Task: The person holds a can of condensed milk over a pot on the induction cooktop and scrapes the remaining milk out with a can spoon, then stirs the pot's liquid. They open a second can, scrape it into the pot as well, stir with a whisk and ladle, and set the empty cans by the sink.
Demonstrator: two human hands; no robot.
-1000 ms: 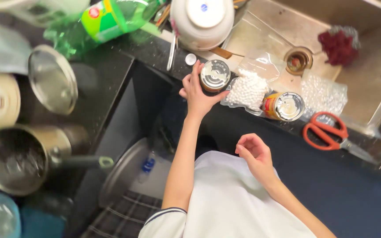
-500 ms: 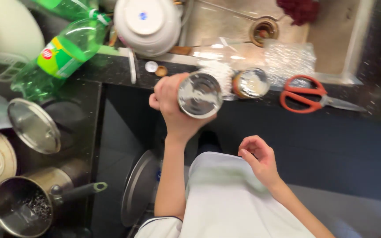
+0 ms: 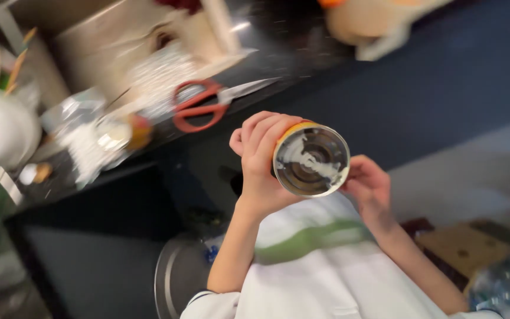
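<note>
**Open tin can held up in both hands**

The left hand (image 3: 261, 159) is wrapped around the side of an open tin can (image 3: 311, 159), fingers curled over its orange wall. The can's mouth faces the camera, white residue smeared inside. The right hand (image 3: 368, 184) touches the can's far side, fingers bent against it. Beyond the can, red-handled scissors (image 3: 205, 105) lie on the dark tabletop (image 3: 290, 44); a second can (image 3: 119, 134) sits past the scissors, blurred.
</note>
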